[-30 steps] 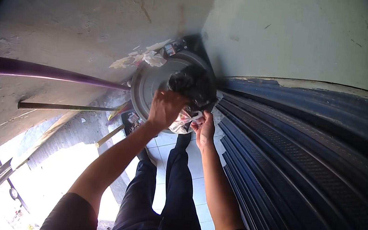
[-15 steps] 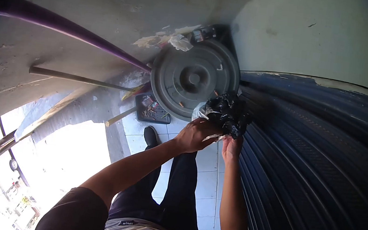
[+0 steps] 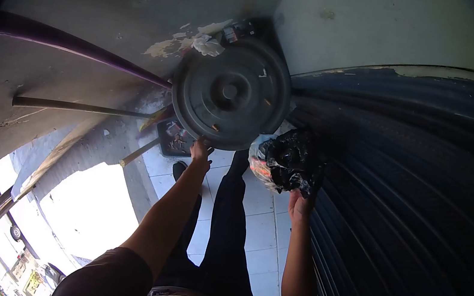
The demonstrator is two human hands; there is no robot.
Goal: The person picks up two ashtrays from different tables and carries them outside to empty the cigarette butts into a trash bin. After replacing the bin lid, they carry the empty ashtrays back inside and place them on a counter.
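A round grey bin lid covers a bin against the wall ahead of me. My left hand reaches out and touches the lid's near rim. My right hand holds up a crumpled black plastic bag with a clear bag of scraps bunched against its left side, just right of the lid. Whether the left fingers grip the rim is not visible.
A dark blue roller shutter fills the right side. Long handles lean on the grey wall at left. A dustpan with litter lies on the tiled floor by the bin. Crumpled paper sits behind the lid.
My left hand let go of the bag and moved left to the lid's rim. My right hand now holds the bag alone, a little lower and to the right.
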